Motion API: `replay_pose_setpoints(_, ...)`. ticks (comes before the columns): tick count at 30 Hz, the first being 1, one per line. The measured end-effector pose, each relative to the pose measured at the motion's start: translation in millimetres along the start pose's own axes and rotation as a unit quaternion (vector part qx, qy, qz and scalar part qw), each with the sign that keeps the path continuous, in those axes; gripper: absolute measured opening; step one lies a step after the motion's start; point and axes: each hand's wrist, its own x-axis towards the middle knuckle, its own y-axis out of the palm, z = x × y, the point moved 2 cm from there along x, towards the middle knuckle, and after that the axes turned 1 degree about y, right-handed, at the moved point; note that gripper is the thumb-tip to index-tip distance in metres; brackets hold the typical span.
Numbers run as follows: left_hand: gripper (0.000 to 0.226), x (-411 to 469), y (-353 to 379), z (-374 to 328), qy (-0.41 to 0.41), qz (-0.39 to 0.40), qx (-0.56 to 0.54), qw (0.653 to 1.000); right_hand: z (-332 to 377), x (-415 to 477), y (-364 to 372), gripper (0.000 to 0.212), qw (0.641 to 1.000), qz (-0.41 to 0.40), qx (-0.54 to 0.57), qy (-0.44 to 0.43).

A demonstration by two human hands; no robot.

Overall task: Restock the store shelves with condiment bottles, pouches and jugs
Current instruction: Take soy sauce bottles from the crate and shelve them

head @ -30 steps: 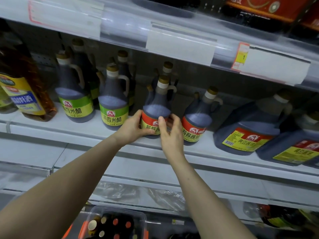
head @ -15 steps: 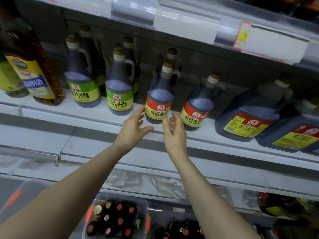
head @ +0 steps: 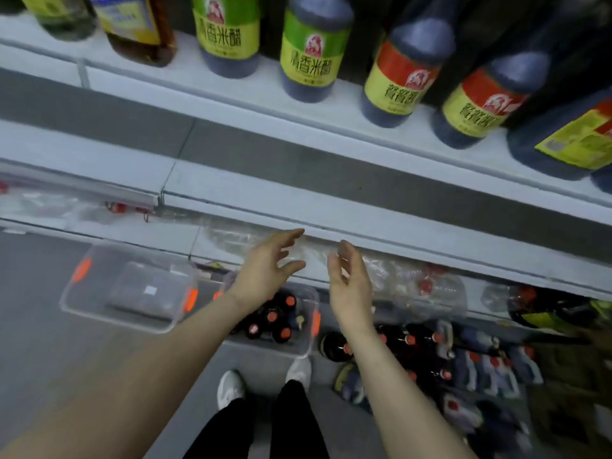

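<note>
My left hand point(head: 265, 270) and my right hand point(head: 349, 286) hang empty in front of the lower shelf edge, fingers loosely spread, palms facing each other. Above them on the white shelf point(head: 231, 84) stand dark bottles: two with green labels point(head: 311, 51) and two with red-and-yellow labels point(head: 402, 77). Below my hands a clear bin point(head: 306, 342) on the floor holds several dark bottles with red caps point(head: 273, 316). More dark bottles point(head: 407, 342) and blue pouches point(head: 480, 366) lie on the floor to the right.
An empty clear bin with orange latches point(head: 99, 293) sits on the floor at left. A large jug with a yellow label point(head: 563, 137) stands at the shelf's right end, an amber oil bottle point(head: 139, 28) at its left. My shoes point(head: 231, 385) stand before the bins.
Both hands let go of the red-labelled bottle on the shelf and dropped below the shelf edge. The view has tilted down toward the floor bins.
</note>
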Motion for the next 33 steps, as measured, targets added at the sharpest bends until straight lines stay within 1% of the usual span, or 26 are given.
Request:
replay_pose_setpoints(7, 0.059, -57, 27, 113, -0.098, 0.03, 0.045, 0.994, -101, -28, 37, 0.042, 0.995, 0.036, -0.055, 0.081)
replay_pose_setpoints(10, 0.059, -80, 45, 161, -0.154, 0.027, 0.03, 0.987, -149, -30, 54, 0.041, 0.989, 0.067, -0.09, 0.097)
replay_pose_setpoints(16, 0.057, -123, 88, 246, -0.235, 0.032, 0.031, 0.971, -249, -34, 88, 0.044, 0.977, 0.115, -0.105, 0.144)
replay_pose_setpoints(20, 0.059, -137, 119, 301, -0.261, 0.066, 0.059, 0.961, -316, -38, 110, 0.048, 0.965, 0.152, -0.115, 0.182)
replay_pose_setpoints(25, 0.06, -140, 159, 367, -0.293, 0.082, 0.052, 0.951, -391, -32, 139, 0.054, 0.954, 0.168, -0.12, 0.216)
replay_pose_setpoints(29, 0.06, -132, 183, 418, -0.297, 0.09, 0.059, 0.949, -438, -18, 159, 0.054, 0.953, 0.164, -0.124, 0.222)
replay_pose_setpoints(33, 0.062, -124, 205, 467, -0.303, 0.115, 0.084, 0.942, -484, -1, 179, 0.053, 0.951, 0.172, -0.144, 0.211)
